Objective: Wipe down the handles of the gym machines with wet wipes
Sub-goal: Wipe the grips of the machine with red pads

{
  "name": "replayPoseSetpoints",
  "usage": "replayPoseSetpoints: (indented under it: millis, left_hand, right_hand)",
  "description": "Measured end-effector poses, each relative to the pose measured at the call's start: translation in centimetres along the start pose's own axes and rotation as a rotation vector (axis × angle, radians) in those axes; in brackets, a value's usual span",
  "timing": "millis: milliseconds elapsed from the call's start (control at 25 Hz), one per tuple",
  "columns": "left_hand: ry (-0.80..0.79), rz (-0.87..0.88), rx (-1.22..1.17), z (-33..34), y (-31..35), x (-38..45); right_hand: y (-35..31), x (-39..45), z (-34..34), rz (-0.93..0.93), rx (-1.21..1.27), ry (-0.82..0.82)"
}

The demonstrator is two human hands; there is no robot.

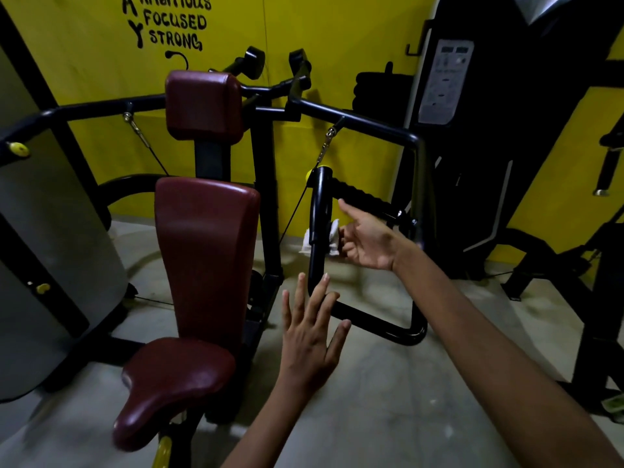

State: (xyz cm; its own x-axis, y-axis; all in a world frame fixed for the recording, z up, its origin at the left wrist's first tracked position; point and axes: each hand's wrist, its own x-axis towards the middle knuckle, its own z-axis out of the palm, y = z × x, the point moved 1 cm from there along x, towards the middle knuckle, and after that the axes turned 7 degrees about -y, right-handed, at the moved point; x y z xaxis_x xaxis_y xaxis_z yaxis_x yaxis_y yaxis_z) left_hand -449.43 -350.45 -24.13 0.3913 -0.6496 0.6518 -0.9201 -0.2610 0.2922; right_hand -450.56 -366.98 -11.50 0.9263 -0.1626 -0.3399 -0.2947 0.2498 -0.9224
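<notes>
A black loop-shaped handle [319, 211] hangs on the right arm of a seated press machine, with a ribbed grip [363, 194] running off to its right. A white wet wipe [332, 236] sits against the vertical part of that handle. My right hand [366, 241] pinches the wipe with curled fingers, its index finger pointing up toward the ribbed grip. Below the handle, my left hand [312, 329] is spread flat with straight fingers and holds nothing; its fingertips reach the lower curve of the loop.
The machine's maroon backrest [206, 251], seat [172, 383] and headrest [202, 103] stand to the left. A grey weight-stack cover [44, 231] is at far left. Another black machine with a label panel [442, 82] stands at right. Yellow wall behind, concrete floor below.
</notes>
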Motion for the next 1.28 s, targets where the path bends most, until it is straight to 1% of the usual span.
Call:
replayPoseSetpoints:
  millis: [80,120,200,280,360,440,560,680,760,800,880,920,960,1040,1080,1160,1200,1280]
  left_hand:
    - [0.005,0.022,-0.043,-0.1,-0.2,0.2]
    - [0.007,0.031,-0.067,-0.1,-0.3,0.4]
    - [0.012,0.038,-0.115,-0.4,-0.1,0.6]
    - [0.010,0.050,-0.145,-0.5,0.0,0.8]
    - [0.005,0.057,-0.139,-0.4,-0.1,1.1]
    - [0.008,0.061,-0.132,-0.4,-0.1,1.4]
    - [0.030,0.054,-0.164,-0.4,0.1,1.7]
    - [0.030,0.045,-0.199,-0.3,0.1,1.5]
    - [0.017,0.035,-0.207,-0.4,0.0,1.5]
    - [0.010,0.029,-0.213,-0.4,0.0,1.6]
    - [-0.009,0.016,-0.228,-0.5,0.1,1.6]
    - [-0.013,0.015,-0.240,-0.5,0.1,1.5]
    - [-0.012,0.017,-0.252,-0.5,0.1,1.5]
    - [-0.011,0.014,-0.268,-0.5,0.1,1.5]
    - [-0.012,0.006,-0.270,-0.5,0.1,1.5]
    - [-0.017,-0.003,-0.264,-0.6,0.3,1.5]
    - [-0.018,-0.001,-0.256,-0.5,0.3,1.5]
    - [-0.011,0.010,-0.241,-0.4,0.1,1.5]
  right_hand:
    - [-0.1,-0.8,0.1,0.020,0.026,-0.089]
    - [-0.3,-1.1,-0.2,-0.003,0.063,-0.107]
    - [-0.7,-1.0,-0.3,-0.055,0.124,-0.069]
    - [-0.4,-0.7,0.6,-0.046,0.058,0.006]
    - [0.1,-0.6,0.9,0.001,-0.030,-0.023]
    - [-0.1,-1.0,-0.2,-0.005,-0.001,-0.088]
    - [-0.5,-0.6,-0.7,-0.066,0.068,-0.047]
    - [0.3,-0.3,0.1,-0.011,-0.010,-0.073]
    - [0.4,-0.5,-0.7,-0.010,0.011,-0.101]
    - [0.1,-0.6,-0.8,-0.037,0.036,-0.083]
    - [0.0,-0.2,-0.2,-0.132,0.056,0.056]
    - [0.4,0.1,0.6,-0.206,0.005,0.166]
    - [1.1,0.5,1.5,-0.305,-0.110,0.296]
    - [2.8,0.9,2.8,-0.516,-0.490,0.520]
    - [3.5,0.7,2.9,-0.612,-0.706,0.578]
    - [4.2,0.4,2.6,-0.824,-1.077,0.588]
    - [4.1,0.5,2.3,-0.906,-1.235,0.551]
    - [3.3,1.2,1.6,-1.005,-1.478,0.404]
